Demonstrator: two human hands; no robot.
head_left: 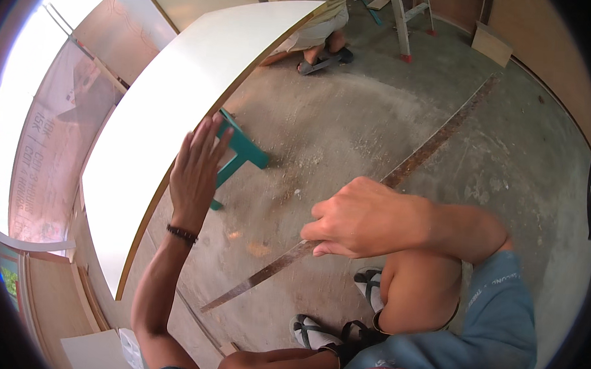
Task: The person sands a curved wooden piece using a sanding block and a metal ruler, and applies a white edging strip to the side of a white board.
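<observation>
My right hand (370, 217) is closed around a long, thin, worn brown strip (436, 143). The strip slants from the far right floor side down toward the lower left; its material is hard to tell. My left hand (196, 173) has its fingers stretched out along the brown edge of a large white panel (174, 93), and seems to touch it. Under that edge a green plastic stool (244, 149) shows in part, the rest hidden by the panel.
Beyond the panel another person (308, 37) crouches on the concrete floor (337, 127). A stepladder (402, 27) stands at the far right, near a small board (491, 45) against the wall. Wooden boards (53, 299) lean at the lower left. My sandalled feet (315, 332) are below.
</observation>
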